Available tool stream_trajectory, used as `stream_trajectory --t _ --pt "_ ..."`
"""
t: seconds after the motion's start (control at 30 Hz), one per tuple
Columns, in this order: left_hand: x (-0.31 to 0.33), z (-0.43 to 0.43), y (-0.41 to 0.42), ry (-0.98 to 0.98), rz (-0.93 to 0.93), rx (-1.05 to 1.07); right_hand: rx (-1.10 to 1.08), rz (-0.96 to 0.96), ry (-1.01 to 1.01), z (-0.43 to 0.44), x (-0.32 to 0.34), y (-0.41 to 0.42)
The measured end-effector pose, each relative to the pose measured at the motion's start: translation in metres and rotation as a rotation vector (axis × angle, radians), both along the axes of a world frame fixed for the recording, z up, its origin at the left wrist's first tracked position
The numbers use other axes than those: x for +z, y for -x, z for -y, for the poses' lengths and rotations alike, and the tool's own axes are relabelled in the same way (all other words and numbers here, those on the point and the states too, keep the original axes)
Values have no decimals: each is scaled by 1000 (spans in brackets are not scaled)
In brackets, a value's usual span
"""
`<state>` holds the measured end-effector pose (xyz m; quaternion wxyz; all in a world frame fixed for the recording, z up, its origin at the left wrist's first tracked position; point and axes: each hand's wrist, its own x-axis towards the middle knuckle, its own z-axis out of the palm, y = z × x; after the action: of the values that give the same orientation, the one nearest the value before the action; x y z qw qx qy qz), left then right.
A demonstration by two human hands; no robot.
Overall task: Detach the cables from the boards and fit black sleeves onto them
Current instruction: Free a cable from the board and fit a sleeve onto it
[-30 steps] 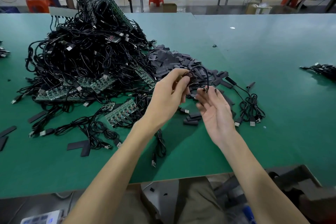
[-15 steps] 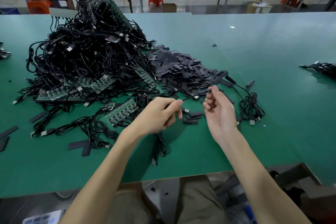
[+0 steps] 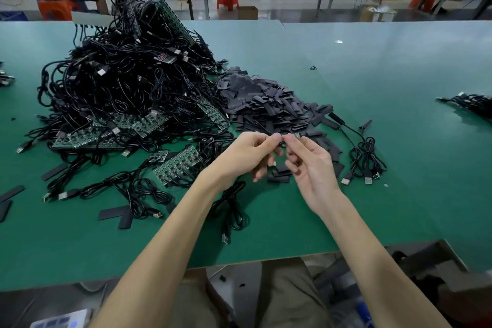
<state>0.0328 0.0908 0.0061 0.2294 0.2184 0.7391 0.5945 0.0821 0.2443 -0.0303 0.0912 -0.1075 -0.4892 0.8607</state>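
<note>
Fingertips of your left hand [image 3: 250, 154] and right hand [image 3: 311, 165] both pinch one cable [image 3: 282, 143] at its end, raised above the table [image 3: 399, 146], near the black sleeves [image 3: 266, 104], likely so the next is within reach.

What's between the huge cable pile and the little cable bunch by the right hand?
A heap of black sleeves sits between the cable pile and the little bunch, in the head view.

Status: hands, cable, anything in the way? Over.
Left hand pinches cable. Right hand pinches small board at its end. Sleeve pile just behind; nothing blocking.
</note>
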Motion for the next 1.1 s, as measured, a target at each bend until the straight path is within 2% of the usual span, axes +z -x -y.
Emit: stream_trajectory --t 0.17,0.27,0.33,0.43,0.67,0.8,1.1 --pt "-21 1 8 -90 -12 5 -39 -50 -150 2 -6 1" --pt "-30 6 15 -216 78 94 -181 -56 -426 0 -11 4" --pt "-34 9 19 -248 95 137 -280 -35 -682 -1 -16 5" --pt "-40 10 20 -178 41 190 -392 -33 -1115 3 -21 3" --pt "-48 10 25 99 -281 309 -130 128 -1401 6 -24 3" --pt "-47 15 31 124 -307 343 -131 99 -1371 7 -21 2" --pt "-47 17 26 150 -394 227 -254 17 -985 5 -15 1"
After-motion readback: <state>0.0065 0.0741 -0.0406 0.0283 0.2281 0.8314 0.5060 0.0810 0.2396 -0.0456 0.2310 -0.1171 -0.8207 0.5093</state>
